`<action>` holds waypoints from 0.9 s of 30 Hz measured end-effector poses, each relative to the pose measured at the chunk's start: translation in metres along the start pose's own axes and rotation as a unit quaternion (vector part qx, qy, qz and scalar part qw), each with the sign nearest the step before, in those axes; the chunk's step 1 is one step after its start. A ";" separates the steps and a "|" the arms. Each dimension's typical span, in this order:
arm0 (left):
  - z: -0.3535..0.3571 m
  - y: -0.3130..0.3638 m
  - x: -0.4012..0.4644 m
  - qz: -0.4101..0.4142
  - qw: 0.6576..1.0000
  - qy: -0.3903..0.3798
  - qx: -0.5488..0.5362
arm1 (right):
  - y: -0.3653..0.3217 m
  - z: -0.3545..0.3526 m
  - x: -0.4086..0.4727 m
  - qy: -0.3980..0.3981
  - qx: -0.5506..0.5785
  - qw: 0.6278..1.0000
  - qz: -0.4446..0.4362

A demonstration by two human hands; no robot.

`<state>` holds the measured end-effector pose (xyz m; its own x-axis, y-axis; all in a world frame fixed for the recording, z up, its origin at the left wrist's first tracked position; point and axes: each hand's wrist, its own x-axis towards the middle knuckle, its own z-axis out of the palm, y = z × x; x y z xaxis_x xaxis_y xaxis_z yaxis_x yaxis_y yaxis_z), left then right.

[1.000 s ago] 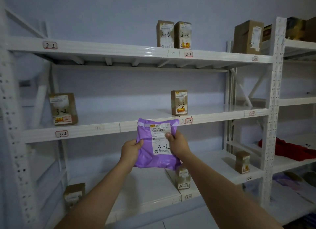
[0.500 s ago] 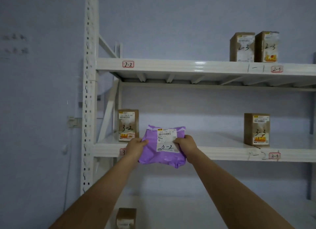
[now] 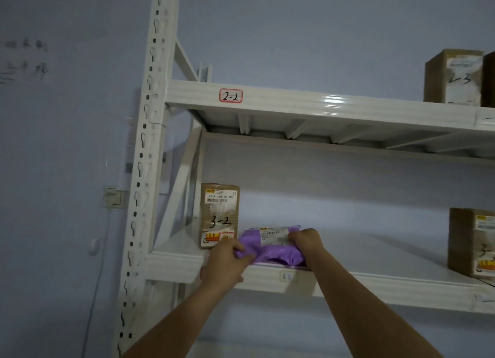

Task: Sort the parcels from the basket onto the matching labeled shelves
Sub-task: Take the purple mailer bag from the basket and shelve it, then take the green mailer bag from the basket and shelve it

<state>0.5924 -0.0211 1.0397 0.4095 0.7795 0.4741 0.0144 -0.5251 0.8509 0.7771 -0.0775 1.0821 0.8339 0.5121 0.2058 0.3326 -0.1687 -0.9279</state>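
1. On the middle shelf (image 3: pixel 375 284) of a white metal rack: purple poly mailer (image 3: pixel 276 252), lying flat at the front edge, white shipping label (image 3: pixel 273 234) facing up and back; handwritten code on it not legible from here.
2. Just left of the mailer: upright brown cardboard box marked 3-2 (image 3: pixel 219 216), standing on the same shelf, close beside the mailer, contact not certain.
3. Left hand (image 3: pixel 227 264): fingers curled round the mailer's near left corner, pinching the film.
4. Right hand (image 3: pixel 305 241): fingers bent over the mailer's right end, gripping it against the shelf.
5. Far right, same shelf: second brown box (image 3: pixel 472 244), well apart from the mailer, marking only partly in frame.
6. Upper shelf (image 3: pixel 294 103): red-bordered tag 2-2 (image 3: pixel 231 96) on the front beam; box marked 2-3 (image 3: pixel 455 76) at the right.
7. Step in hand, as judged: setting down the mailer in the bay already holding a 3-2 box; placement nearly complete, release not yet made.
8. Next move, as judged: letting go with both hands, checking the soft mailer sits clear of the lip, then fetching another parcel from the basket, not in view.
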 end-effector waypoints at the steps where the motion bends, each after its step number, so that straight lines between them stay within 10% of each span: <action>1: 0.001 -0.002 -0.001 0.017 0.999 0.008 0.037 | 0.000 0.001 0.001 -0.004 -0.020 1.000 -0.005; 8: 0.008 -0.006 -0.006 0.102 0.971 0.043 0.212 | -0.002 0.000 -0.008 0.010 -0.076 0.997 -0.029; 18: -0.005 0.001 -0.052 0.096 0.980 0.143 0.094 | 0.013 -0.024 -0.044 0.072 -0.021 0.981 -0.180; 27: -0.094 -0.014 -0.145 -0.110 0.933 0.169 0.298 | -0.004 0.002 -0.143 -0.058 -0.172 0.909 -0.374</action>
<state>0.4466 -0.0946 0.9799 0.0267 0.9012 0.4326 0.6110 -0.3573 0.7065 0.6553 -0.1485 1.0562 0.2716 0.6734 0.6875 0.9226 0.0212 -0.3852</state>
